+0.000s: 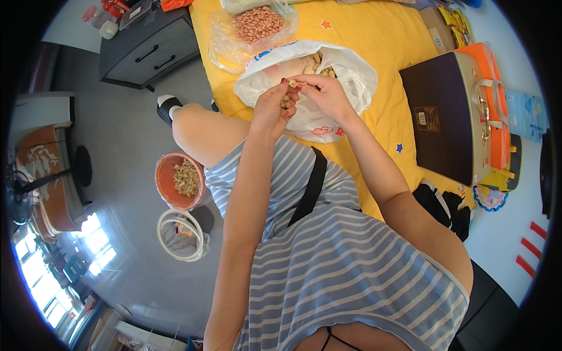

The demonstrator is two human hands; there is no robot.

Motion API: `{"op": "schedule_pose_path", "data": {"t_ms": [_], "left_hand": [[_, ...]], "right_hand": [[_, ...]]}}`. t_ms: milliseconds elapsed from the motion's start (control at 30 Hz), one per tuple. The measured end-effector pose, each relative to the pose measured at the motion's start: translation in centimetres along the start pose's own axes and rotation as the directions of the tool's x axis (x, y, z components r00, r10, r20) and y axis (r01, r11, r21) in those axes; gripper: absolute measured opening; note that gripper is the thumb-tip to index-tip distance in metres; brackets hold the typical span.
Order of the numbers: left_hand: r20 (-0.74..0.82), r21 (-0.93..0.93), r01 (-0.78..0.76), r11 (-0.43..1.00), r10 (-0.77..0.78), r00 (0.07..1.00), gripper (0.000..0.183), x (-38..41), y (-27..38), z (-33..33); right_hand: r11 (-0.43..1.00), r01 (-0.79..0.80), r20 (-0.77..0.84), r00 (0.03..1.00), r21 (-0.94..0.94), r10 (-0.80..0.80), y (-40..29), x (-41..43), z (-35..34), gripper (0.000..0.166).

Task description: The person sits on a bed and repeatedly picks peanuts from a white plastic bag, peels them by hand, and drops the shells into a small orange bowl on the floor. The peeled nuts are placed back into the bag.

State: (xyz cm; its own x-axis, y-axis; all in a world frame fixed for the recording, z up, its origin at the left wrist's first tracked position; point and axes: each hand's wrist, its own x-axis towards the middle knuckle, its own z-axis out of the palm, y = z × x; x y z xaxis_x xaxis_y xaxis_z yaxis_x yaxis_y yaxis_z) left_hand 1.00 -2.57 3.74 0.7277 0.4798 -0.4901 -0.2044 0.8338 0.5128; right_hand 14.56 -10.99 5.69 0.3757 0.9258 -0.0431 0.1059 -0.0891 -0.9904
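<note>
Fingertips of my left hand and my right hand meet on one peanut, pinched between them. Whether its shell is cracked is too small to tell. More peanuts in the shell sit in the curled fingers of my left hand. Just beyond and below both hands lies a wide-mouthed white plastic bag, with unshelled peanuts showing inside. Farther back, a clear plastic bag holds a heap of shelled pink peanuts.
Yellow bedding carries the bags. Left on the floor stand an orange bucket of peanut shells and a white-rimmed bin. A dark-sided case is at right. Beyond the bucket is a grey drawer cabinet.
</note>
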Motion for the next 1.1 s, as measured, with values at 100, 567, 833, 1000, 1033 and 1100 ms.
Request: {"op": "schedule_pose_path", "data": {"t_ms": [100,567,833,1000,1033,1100], "left_hand": [[0.007,0.044,-0.035,0.998,0.035,0.999,0.023,0.0,-0.1,-0.9],[0.002,0.08,-0.089,0.993,0.09,0.996,0.025,-1.0,-0.1,-0.5],[0.076,0.188,-0.087,0.978,0.073,0.994,0.027,-1.2,-0.3,0.3],[0.205,0.341,-0.093,0.935,0.023,0.979,0.023,-1.1,-0.3,0.0],[0.198,0.349,-0.089,0.933,0.02,0.98,0.023,-1.0,-0.4,-0.1],[0.187,0.355,-0.096,0.93,0.03,0.982,0.024,-1.1,-0.4,0.0]], "right_hand": [[0.979,-0.053,0.019,0.998,-0.197,0.057,-1.6,-0.7,0.2,0.023],[0.773,0.267,-0.031,0.937,-0.576,-0.347,-2.3,-1.6,1.6,0.022],[0.672,0.346,0.022,0.897,-0.654,-0.441,-1.1,-0.7,1.4,0.008],[0.776,0.301,-0.01,0.93,-0.554,-0.368,-1.5,-1.3,1.7,0.006],[0.795,0.302,-0.02,0.93,-0.526,-0.366,-1.4,-1.4,1.7,0.006],[0.817,0.303,-0.053,0.925,-0.491,-0.376,-1.3,-1.5,1.8,0.006]]}}
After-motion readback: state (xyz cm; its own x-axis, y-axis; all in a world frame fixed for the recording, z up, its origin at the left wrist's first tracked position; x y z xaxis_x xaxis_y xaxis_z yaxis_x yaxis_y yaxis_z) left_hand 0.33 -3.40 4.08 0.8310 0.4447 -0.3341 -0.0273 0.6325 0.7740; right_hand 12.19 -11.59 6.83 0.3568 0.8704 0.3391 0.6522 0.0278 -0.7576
